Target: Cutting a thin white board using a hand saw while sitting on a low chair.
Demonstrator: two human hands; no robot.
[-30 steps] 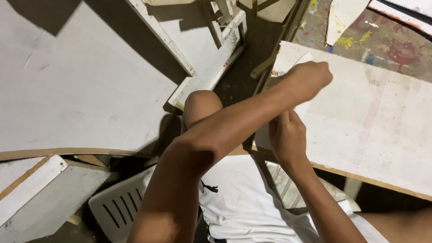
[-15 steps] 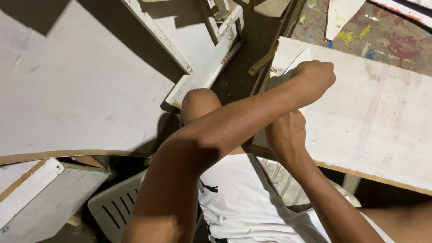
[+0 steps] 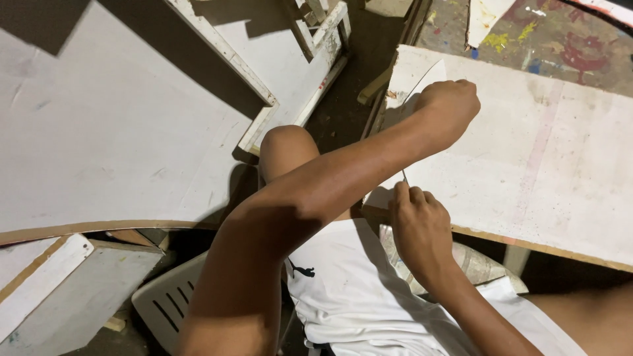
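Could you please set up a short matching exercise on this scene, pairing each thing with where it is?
Things:
1. left hand
2. right hand
3. white plastic chair
4. curved white board

Places:
A. bottom of the view, beside the white shorts
B. fist on the far part of the speckled board
C. pinching at that board's near edge
D. left side of the view

Pairs: 1-B, 2-C, 3-A, 4-D

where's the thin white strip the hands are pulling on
In the head view, right of centre, the thin white strip curls off the white board's left edge, between left hand and right hand.
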